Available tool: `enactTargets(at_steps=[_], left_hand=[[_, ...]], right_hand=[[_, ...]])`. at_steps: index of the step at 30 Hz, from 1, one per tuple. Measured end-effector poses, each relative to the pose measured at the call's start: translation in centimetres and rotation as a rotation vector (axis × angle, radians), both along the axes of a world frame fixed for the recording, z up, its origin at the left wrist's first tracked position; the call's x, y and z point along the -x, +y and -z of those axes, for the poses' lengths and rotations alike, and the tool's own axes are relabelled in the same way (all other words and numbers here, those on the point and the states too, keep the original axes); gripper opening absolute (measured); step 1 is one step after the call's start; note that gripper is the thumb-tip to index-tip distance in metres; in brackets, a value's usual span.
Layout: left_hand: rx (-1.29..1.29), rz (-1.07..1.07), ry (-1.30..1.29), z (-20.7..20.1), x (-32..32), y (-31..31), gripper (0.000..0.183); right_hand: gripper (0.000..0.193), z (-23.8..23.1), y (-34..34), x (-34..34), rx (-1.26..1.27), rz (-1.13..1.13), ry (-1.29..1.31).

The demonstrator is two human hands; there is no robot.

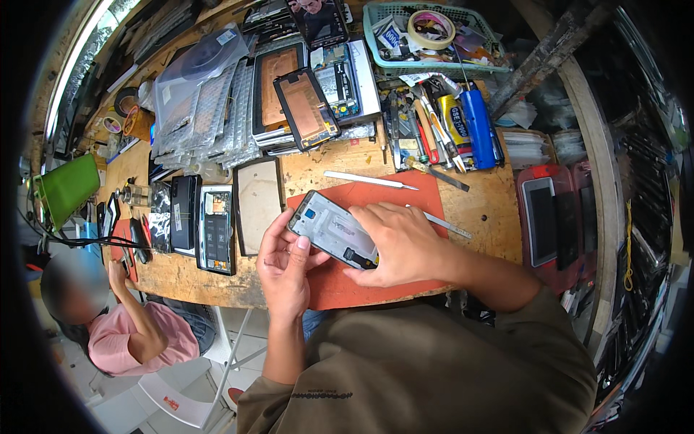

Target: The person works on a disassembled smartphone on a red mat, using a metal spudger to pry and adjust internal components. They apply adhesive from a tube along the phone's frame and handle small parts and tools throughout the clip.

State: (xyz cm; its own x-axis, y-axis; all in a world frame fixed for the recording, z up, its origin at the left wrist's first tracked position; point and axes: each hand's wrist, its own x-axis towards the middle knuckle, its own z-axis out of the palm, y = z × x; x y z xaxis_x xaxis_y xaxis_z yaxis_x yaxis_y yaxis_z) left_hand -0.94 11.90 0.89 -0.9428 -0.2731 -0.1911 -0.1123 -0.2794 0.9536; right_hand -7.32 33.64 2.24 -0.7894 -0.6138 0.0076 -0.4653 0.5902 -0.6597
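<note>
Olive sleeves are coming in from below, and both hands are sharing one phone frame (334,229) above the red mat (376,278). The left hand (283,264) is cradling its near end, grip curled shut around the edge, thumb lying on the face. The right hand (401,242) is clamping the other end from above, fingers closed over it. Beyond, a metal spudger (369,180) is lying on the mat. Further back on the wooden table (484,206), tools and phone parts are crowding below a green basket (376,43). At far left, another person (134,336) is sitting.
</note>
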Motion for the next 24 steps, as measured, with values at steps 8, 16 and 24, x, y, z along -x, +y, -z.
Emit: enactTargets(at_steps=[8, 16, 24], left_hand=[[-0.07, 0.099, 0.202, -0.29, 0.3, -0.87, 0.042], [0.068, 0.099, 0.166, -0.96, -0.12, -0.32, 0.049], [0.082, 0.081, 0.164, -0.98, -0.18, -0.2, 0.053]], right_hand=[[0.062, -0.13, 0.89, 1.02, 0.307, -0.097, 0.022], [0.057, 0.09, 0.73, 1.03, 0.316, -0.082, 0.002], [0.07, 0.34, 0.56, 0.76, 0.303, -0.059, 0.137]])
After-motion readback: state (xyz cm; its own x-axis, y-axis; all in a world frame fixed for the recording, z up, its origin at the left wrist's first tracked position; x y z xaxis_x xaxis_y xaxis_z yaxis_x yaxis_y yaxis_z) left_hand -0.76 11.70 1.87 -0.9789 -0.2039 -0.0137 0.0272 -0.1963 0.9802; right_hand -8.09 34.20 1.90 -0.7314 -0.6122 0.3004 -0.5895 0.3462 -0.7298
